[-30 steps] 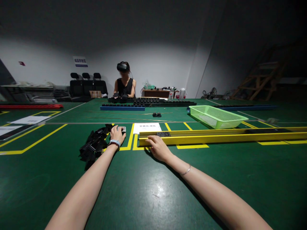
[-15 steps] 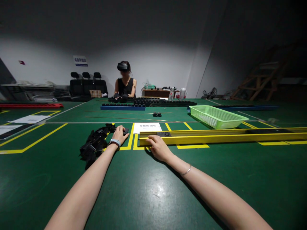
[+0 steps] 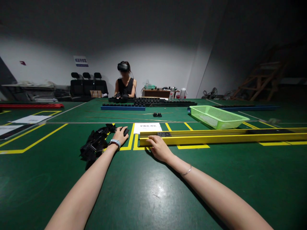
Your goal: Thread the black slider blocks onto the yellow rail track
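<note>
The yellow channel rail lies across the right of the worktop, held at its left end by the right hand. The left hand grips a black module right of a pile of black parts. A green basket sits beyond the rail.

A green table holds black parts left of center, a yellow rail and green basket at right.
</note>
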A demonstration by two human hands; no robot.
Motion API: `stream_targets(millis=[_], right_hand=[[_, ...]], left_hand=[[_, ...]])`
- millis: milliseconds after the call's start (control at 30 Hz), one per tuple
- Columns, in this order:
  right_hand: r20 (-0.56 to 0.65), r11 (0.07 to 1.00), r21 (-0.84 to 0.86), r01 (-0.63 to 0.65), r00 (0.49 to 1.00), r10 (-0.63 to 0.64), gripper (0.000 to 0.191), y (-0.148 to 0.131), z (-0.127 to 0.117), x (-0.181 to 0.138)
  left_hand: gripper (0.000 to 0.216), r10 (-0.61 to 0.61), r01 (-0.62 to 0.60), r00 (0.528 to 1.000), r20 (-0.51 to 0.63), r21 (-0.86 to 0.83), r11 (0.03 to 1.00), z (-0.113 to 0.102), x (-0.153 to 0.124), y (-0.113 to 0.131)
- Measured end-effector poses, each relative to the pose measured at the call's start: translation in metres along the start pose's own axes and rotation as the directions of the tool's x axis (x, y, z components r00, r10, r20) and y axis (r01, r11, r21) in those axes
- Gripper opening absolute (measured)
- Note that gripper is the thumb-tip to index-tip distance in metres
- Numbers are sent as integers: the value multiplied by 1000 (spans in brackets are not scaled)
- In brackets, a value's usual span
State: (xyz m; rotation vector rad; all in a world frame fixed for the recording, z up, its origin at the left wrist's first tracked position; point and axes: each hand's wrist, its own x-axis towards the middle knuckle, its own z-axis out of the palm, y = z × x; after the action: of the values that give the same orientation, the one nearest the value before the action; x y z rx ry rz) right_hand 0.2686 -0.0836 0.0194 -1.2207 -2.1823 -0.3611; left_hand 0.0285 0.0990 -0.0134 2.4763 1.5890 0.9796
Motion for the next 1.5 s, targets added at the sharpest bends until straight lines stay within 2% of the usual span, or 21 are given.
stream_targets(millis=[367, 933, 1167, 1500], right_hand=[[-7, 1000, 2, 3, 1000, -3, 46, 0, 0, 0], [-3, 1000, 11, 0, 1000, 0, 47, 0, 0, -1], [-16, 1000, 29, 7, 1000, -6, 48, 3, 3, -2], [4, 1000, 7, 1, 1000, -1, 46, 2, 2, -1]], left_hand=[[41, 0, -1, 1000, 24, 13, 1000, -8, -3, 5], [44, 24, -22, 999, 22, -91, 996, -1, 1, -4], [59, 22, -23, 1000, -10, -136, 991, 1, 3, -6], [57, 10, -11, 1000, -6, -138, 990, -1, 3, -3]])
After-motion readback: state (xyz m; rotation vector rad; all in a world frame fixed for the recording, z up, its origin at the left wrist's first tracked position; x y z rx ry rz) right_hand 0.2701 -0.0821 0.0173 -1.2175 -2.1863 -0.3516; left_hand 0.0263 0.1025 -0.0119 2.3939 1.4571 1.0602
